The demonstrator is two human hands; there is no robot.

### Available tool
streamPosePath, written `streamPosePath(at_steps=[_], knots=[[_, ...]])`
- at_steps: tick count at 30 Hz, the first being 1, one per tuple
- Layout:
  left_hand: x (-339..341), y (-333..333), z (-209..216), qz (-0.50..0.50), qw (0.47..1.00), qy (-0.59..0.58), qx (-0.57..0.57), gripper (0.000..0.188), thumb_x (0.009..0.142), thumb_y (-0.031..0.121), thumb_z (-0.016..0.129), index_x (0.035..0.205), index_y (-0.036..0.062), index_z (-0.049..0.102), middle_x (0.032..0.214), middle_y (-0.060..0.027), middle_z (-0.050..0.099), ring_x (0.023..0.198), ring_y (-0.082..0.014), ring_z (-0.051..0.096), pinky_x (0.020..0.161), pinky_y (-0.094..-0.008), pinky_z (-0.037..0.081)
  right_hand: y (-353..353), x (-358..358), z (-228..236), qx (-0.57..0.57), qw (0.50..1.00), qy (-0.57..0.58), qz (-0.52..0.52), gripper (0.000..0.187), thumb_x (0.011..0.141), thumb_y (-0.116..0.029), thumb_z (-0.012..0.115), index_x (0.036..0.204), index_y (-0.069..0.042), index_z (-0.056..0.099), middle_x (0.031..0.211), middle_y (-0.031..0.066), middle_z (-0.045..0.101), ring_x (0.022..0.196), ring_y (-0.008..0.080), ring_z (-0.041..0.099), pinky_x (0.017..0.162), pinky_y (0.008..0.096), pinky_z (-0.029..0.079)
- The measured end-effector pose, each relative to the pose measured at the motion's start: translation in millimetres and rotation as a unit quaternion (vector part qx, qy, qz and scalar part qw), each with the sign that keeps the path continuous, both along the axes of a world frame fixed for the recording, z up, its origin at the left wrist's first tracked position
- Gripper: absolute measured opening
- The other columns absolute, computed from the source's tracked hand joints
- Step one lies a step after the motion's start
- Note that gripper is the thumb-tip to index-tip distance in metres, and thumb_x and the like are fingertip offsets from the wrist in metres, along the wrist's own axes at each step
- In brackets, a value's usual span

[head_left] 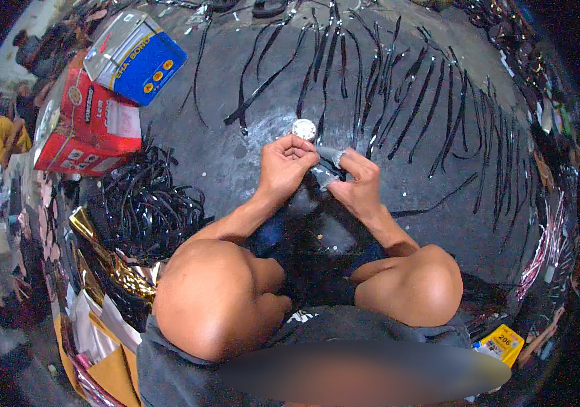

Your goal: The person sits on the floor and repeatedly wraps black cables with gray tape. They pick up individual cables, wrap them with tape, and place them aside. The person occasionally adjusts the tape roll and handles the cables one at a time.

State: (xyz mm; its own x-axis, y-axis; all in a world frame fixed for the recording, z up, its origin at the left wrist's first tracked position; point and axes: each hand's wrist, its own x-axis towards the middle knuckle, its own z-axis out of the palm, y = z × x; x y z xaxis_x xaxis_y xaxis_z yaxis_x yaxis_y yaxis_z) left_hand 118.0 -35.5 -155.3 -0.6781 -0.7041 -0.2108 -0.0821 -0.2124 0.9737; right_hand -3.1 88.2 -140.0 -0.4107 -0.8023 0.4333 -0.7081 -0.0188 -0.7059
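My left hand [282, 167] is closed in a pinch, with thumb and fingertips pressed together at the left end of a small grey strip [330, 154]. My right hand [360, 190] curls its fingers around the strip's other end. Whether the strip is folded, or has a thinner dark piece with it, is too small to tell. Just beyond my left fingertips stands a small round container [304, 129] with white contents or a white top. Long black glossy strips [334, 54] lie spread in a fan on the dark floor sheet [235, 176] past both hands.
At the left stand a red carton [90, 129] and a blue-and-white tin [144, 64]. A tangled heap of black strips [151, 197] lies below them, near gold foil [124, 275]. My bent knees [208, 292] frame the work area. A yellow packet [503, 344] is at lower right.
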Motion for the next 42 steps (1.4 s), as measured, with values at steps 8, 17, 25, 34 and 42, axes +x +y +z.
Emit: streamPosePath(at_steps=[8,17,25,34,42], knots=[[8.2,6.9,8.2,0.036,0.976,0.088,0.195,0.016,0.084,0.005,0.070,0.099,0.0021,0.067,0.085,-0.0036,0.069,0.075,-0.0086,0.063,0.068,-0.0228,0.051,-6.2,1.7,2.3,-0.020,0.999,-0.037,-0.018,0.028,0.067,-0.010,0.078,0.094,-0.004,0.072,0.078,0.0113,0.065,0.068,0.0262,0.065,0.062,0.0344,0.051],[11.6,-10.3,2.2,0.013,0.999,0.038,0.016,0.010,0.082,0.009,0.074,0.090,0.0029,0.072,0.084,-0.0035,0.070,0.074,-0.0099,0.063,0.070,-0.0254,0.051,-7.8,2.3,11.4,0.013,0.999,-0.043,0.016,0.019,0.072,-0.012,0.077,0.089,-0.005,0.073,0.070,0.0103,0.063,0.063,0.0252,0.063,0.058,0.0339,0.048],[30.5,-65.3,13.0,0.118,0.988,0.073,0.063,0.008,0.083,0.005,0.071,0.088,-0.0009,0.071,0.079,-0.0074,0.069,0.067,-0.0120,0.063,0.065,-0.0253,0.052,-1.2,6.5,4.5,0.006,0.999,-0.033,0.022,0.024,0.070,-0.011,0.076,0.094,-0.007,0.074,0.072,0.0102,0.064,0.063,0.0240,0.064,0.058,0.0330,0.048],[109.2,-161.8,-12.5,0.299,0.948,0.063,0.088,0.015,0.083,0.009,0.073,0.092,-0.0019,0.068,0.079,-0.0089,0.068,0.067,-0.0150,0.064,0.059,-0.0234,0.051,40.1,2.3,-24.0,0.101,0.993,-0.054,0.035,0.021,0.068,-0.010,0.075,0.088,-0.004,0.073,0.072,0.0109,0.064,0.062,0.0241,0.063,0.057,0.0326,0.048],[182.1,-211.9,-83.3,0.321,0.931,-0.166,0.051,0.012,0.079,0.005,0.073,0.082,-0.0059,0.068,0.073,-0.0087,0.065,0.057,-0.0133,0.058,0.052,-0.0255,0.045,98.4,-8.8,-52.3,0.222,0.970,-0.075,0.064,0.020,0.069,-0.008,0.070,0.089,-0.004,0.073,0.074,0.0127,0.066,0.066,0.0280,0.065,0.061,0.0349,0.050]])
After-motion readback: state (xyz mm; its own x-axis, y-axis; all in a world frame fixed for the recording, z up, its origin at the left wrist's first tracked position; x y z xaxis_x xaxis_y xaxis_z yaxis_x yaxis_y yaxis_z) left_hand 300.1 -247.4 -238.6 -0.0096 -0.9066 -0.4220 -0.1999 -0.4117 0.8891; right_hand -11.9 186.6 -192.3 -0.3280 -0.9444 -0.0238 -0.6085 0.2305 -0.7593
